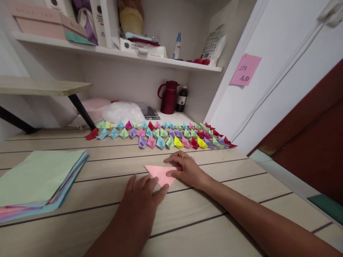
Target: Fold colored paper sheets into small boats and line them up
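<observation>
A pink sheet of paper (161, 174), folded into a triangle, lies on the wooden tabletop with its long edge facing away from me. My left hand (142, 196) is at its near left side, fingers spread, with the index fingertip and thumb touching the paper's lower edges. My right hand (189, 169) rests over the right corner. Its thumb presses on the paper while the other fingers reach past the far edge, apart from the thumb; that corner is hidden beneath the hand. Beyond the hands, rows of small folded paper boats (169, 142) in many colours stand on the table.
A stack of coloured paper (40, 178), light green on top, lies at the left. A raised wooden stand (45, 86) has black legs at the back left. Behind the boats are a plastic bag (123, 112), a red jug (169, 98) and a dark bottle (182, 100), under a loaded shelf (155, 61).
</observation>
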`<state>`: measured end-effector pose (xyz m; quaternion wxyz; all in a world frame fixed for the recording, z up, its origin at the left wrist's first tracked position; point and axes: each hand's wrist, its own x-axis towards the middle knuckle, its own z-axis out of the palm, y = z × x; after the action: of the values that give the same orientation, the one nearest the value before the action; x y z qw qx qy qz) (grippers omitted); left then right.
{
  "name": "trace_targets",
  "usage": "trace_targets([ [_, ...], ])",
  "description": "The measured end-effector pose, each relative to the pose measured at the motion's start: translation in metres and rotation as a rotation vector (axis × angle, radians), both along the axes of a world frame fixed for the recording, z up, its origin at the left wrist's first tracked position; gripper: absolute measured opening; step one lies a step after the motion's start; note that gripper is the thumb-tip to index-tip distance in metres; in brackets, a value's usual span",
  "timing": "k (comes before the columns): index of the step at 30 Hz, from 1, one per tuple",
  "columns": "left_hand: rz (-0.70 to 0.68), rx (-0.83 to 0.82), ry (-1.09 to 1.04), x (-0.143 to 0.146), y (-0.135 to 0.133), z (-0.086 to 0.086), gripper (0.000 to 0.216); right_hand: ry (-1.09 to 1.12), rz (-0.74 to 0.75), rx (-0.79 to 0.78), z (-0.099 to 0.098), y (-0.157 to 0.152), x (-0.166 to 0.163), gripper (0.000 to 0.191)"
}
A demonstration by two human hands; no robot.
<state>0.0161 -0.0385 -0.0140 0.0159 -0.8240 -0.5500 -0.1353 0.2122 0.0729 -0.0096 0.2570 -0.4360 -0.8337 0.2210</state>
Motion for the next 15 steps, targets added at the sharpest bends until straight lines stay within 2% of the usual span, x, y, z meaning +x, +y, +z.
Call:
trace_targets([
  [3, -0.026, -0.015, 0.014, 0.0, 0.0, 0.006, 0.056, -0.053, 0.014, -0.044, 0.007, -0.001, -0.003, 0.036],
  [9, -0.053, 0.005, -0.009, -0.005, 0.0, 0.013, 0.048, -0.014, 0.025, -0.28, 0.023, 0.009, -0.018, 0.027],
  [13, -0.078, -0.039, -0.087, -0.01, 0.0, 0.016, 0.05, 0.038, 0.065, -0.43, 0.017, 0.015, -0.023, 0.022],
  [15, -0.032, -0.06, -0.179, -0.014, 0.003, 0.017, 0.046, 0.1, 0.05, -0.468, 0.012, 0.012, -0.025, 0.024],
])
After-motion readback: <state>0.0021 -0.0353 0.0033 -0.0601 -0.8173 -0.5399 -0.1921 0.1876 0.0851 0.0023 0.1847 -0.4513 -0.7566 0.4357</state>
